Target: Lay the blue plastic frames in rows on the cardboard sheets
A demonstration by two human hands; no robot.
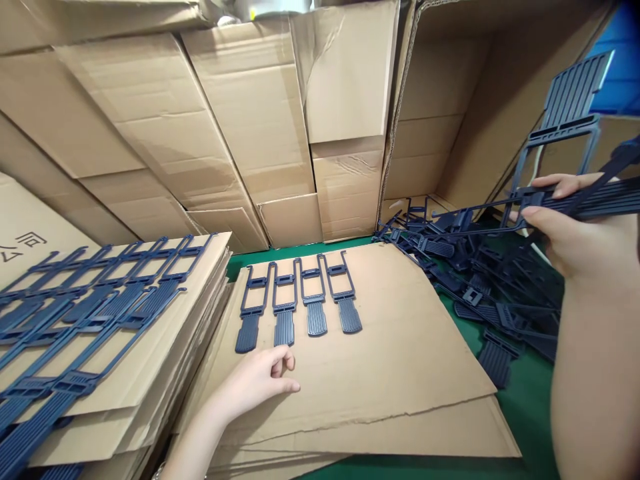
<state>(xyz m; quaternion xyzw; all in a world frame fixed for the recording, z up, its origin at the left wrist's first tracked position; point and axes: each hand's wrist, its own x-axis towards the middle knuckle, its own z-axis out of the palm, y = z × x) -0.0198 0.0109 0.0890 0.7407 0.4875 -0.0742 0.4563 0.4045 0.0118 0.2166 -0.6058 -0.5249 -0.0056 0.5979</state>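
Note:
Four-sided dark blue plastic frames (285, 293), each with a ribbed paddle end, lie side by side in a row on a cardboard sheet (380, 373). My left hand (265, 373) is just below the row, fingers loosely curled and thumb apart, holding nothing. At the right, my right hand (570, 207) is closed around several plastic frames (575, 100) of the same kind; one sticks upward with its ribbed paddle on top. Beneath that hand spreads a tangled pile of plastic frames (480, 287).
On the left, a stack of cardboard sheets (150, 360) carries more frames (75, 380) in rows. Cardboard panels (250, 113) form a wall behind. An open cardboard box (435, 100) stands at the back right. Green table surface (530, 420) shows around the sheets.

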